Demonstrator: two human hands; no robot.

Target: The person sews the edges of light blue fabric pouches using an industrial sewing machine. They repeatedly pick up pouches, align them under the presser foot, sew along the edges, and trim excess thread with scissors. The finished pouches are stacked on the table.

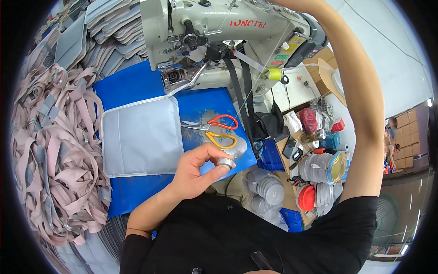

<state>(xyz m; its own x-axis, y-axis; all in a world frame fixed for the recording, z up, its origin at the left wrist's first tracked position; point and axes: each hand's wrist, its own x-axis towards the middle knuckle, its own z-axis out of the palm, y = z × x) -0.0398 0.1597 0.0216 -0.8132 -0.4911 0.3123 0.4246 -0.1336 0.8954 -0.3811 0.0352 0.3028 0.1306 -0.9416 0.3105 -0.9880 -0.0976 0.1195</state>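
Pinching a small metal bobbin (225,162) between thumb and fingertips of the left hand (197,171), lifted clear for handling, scissors (214,130) just beyond those fingers. Reaching over the sewing machine (219,32); right hand out of view, grip untellable.

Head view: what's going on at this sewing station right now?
A person sits at an industrial sewing machine. Their left hand pinches a small round metal bobbin between thumb and fingertips above the blue table. The right arm reaches up past the top of the machine; its hand is out of view. A padded grey panel lies flat under the needle area, orange-handled scissors beside it, and pink straps are heaped on the left.
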